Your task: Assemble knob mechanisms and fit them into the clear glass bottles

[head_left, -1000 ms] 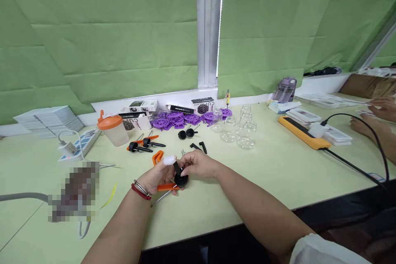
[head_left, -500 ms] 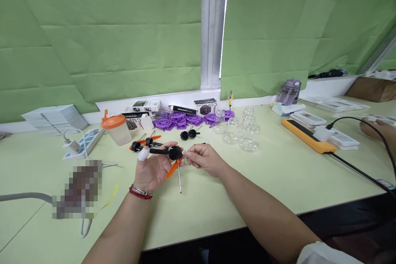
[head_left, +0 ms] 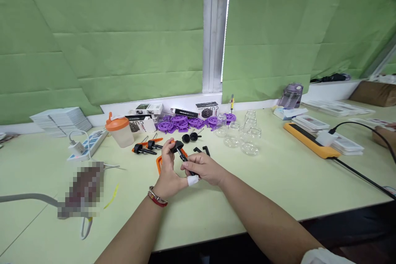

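In front of me both hands hold a black rod-shaped part with a round cap [head_left: 178, 146], tilted with the cap up and to the left. My left hand [head_left: 171, 175] is closed about the cap end, its white-wrapped thumb near the rod's lower end. My right hand [head_left: 206, 168] pinches the rod between thumb and fingers. An orange frame piece [head_left: 159, 164] shows behind my left hand; whether it is joined to the black part is hidden. Two small black angled pieces [head_left: 201, 149] lie just beyond my right hand. Similar black-and-orange assemblies [head_left: 144, 148] rest to the left.
Purple openwork discs [head_left: 179, 123] and printed boxes [head_left: 142, 124] line the wall. Clear glass cups [head_left: 250, 146] stand right of centre. An orange-lidded cup [head_left: 120, 132] and a white power strip [head_left: 89, 144] are left; an orange-yellow power strip [head_left: 309, 140] lies right. Another person's hand [head_left: 383, 135] shows far right.
The black part has swung from lying sideways to a tilted position, its cap now upper left. My right hand has moved onto its rod, and my left hand has turned over.
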Action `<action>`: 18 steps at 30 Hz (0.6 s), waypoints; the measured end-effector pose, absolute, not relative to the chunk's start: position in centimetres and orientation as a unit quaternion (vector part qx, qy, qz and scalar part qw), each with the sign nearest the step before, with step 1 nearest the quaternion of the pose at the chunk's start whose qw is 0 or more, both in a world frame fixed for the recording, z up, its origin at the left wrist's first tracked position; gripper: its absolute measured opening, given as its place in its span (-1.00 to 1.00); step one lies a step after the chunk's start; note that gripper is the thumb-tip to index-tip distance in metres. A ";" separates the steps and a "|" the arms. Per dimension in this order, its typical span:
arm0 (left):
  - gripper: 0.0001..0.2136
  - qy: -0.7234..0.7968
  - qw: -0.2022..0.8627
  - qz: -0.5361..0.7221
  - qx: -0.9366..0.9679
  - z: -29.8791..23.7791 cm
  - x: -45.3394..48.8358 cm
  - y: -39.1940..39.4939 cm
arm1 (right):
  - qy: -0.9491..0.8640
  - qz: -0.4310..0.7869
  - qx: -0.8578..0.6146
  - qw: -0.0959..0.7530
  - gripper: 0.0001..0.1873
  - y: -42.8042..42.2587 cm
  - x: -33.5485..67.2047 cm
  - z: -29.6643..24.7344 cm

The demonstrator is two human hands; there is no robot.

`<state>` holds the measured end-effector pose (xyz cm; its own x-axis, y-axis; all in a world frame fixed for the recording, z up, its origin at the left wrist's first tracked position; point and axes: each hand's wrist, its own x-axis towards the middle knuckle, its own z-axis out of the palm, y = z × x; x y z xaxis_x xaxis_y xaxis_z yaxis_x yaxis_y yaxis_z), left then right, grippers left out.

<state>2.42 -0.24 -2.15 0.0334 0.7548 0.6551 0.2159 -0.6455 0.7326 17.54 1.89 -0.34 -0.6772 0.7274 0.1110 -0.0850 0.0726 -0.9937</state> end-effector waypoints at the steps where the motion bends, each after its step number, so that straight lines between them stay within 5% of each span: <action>1: 0.00 0.352 0.229 0.597 0.683 -2.1 2.2 -0.1 | -0.681 0.605 -0.258 0.323 -0.61 2.0 17.6 -0.3; 4: -0.04 0.351 0.272 0.613 0.653 -1.8 1.4 0.1 | -0.758 0.466 -0.313 0.332 -0.67 2.5 18.0 -0.3; 9: -0.48 0.426 0.381 0.584 0.577 -1.3 0.3 0.1 | -0.851 0.262 -0.340 0.302 -0.79 3.1 18.3 -0.4; 18: -0.65 0.525 0.415 0.506 0.544 -1.7 -0.2 0.7 | -0.867 0.243 -0.378 0.216 -0.78 3.2 17.7 -1.1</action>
